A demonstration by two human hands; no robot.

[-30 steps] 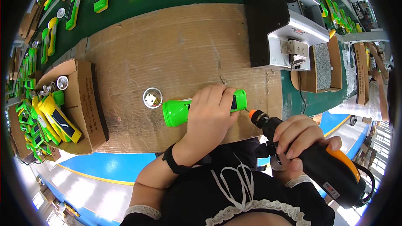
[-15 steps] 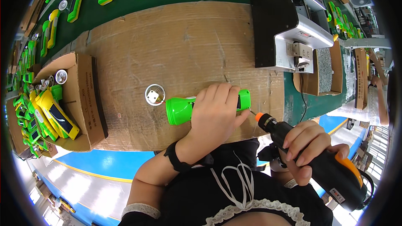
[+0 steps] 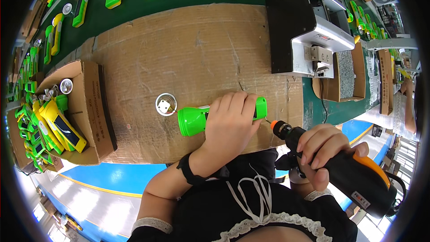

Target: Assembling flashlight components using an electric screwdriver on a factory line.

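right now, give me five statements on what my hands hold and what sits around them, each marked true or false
1. The left hand grips a green flashlight. True.
2. The right hand holds a black-and-orange electric screwdriver. True.
3. The flashlight's wide head points toward the screwdriver. False: it points left, toward the round silver reflector.
4. The open cardboard box at the left is empty. False: green and yellow flashlights lie in it.
5. A black wristband circles the left wrist. True.
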